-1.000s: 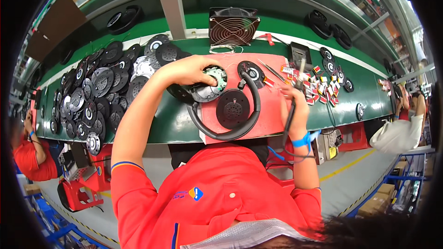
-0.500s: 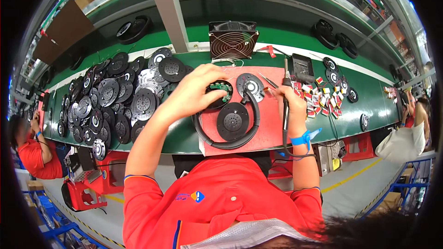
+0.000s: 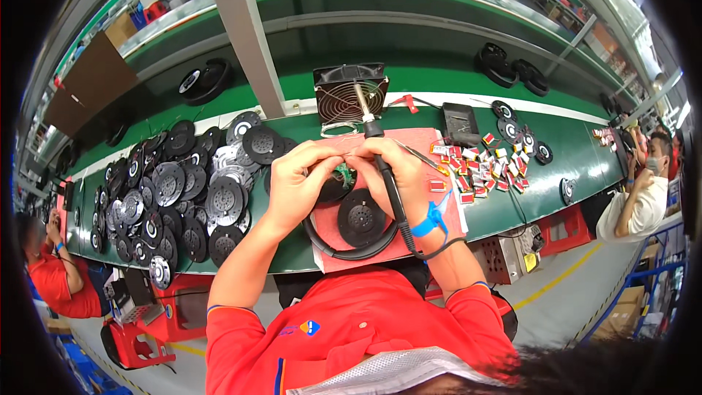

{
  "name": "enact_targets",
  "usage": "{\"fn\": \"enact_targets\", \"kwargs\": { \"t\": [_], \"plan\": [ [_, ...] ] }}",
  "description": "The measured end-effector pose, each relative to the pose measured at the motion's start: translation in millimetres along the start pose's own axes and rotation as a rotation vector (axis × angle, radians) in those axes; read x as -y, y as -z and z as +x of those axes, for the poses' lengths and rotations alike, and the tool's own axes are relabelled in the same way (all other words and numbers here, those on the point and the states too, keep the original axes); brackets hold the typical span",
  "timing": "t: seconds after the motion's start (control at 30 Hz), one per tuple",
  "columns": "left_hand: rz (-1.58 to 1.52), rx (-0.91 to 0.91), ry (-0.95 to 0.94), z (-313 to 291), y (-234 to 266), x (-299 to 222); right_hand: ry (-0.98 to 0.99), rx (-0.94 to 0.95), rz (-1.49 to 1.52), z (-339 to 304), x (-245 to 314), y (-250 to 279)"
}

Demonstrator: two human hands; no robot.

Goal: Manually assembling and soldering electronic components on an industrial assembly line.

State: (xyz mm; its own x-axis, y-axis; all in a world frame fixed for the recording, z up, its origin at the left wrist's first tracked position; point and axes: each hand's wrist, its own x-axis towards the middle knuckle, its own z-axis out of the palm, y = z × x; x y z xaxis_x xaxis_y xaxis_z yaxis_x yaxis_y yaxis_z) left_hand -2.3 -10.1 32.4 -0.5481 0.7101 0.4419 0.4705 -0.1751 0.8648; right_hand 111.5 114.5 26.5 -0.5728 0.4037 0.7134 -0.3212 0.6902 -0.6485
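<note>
My right hand (image 3: 401,179) is closed round a soldering iron (image 3: 374,129), whose metal end points up and away and whose black cord trails over my wrist. My left hand (image 3: 301,175) is closed in a pinch. Fingertips of both hands nearly meet above a headphone ear cup (image 3: 333,192) with a green circuit board (image 3: 344,172) in it; what they pinch is too small to make out. Curving toward me is the black headband (image 3: 344,252). Inside its curve lies a black perforated disc (image 3: 361,218). All this rests on a pink mat (image 3: 439,212), partly hidden by my hands.
A heap of black and silver speaker discs (image 3: 172,183) covers the bench at left. Small red-and-white battery packs (image 3: 486,168) lie scattered at right, near a black tray (image 3: 460,124). A fan (image 3: 351,95) stands behind the mat. A thin pointed tool (image 3: 423,157) lies beside my right hand.
My right hand has moved left with the soldering iron, up to my left hand. The left fingers have come off the ear cup's far rim into a pinch above the board. The view has shifted.
</note>
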Motion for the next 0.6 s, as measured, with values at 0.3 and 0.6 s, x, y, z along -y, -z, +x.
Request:
{"fn": "enact_targets", "kwargs": {
  "t": [0.3, 0.6],
  "plan": [
    [-0.124, 0.009, 0.201, -4.3, 2.4, 13.0, -0.209, 0.016, 0.179, -8.9, -11.9, -9.1],
    [-0.177, 0.058, 0.231, -3.8, 1.8, 20.4, -0.230, 0.047, 0.239, -9.9, -11.0, -7.6]
  ]
}}
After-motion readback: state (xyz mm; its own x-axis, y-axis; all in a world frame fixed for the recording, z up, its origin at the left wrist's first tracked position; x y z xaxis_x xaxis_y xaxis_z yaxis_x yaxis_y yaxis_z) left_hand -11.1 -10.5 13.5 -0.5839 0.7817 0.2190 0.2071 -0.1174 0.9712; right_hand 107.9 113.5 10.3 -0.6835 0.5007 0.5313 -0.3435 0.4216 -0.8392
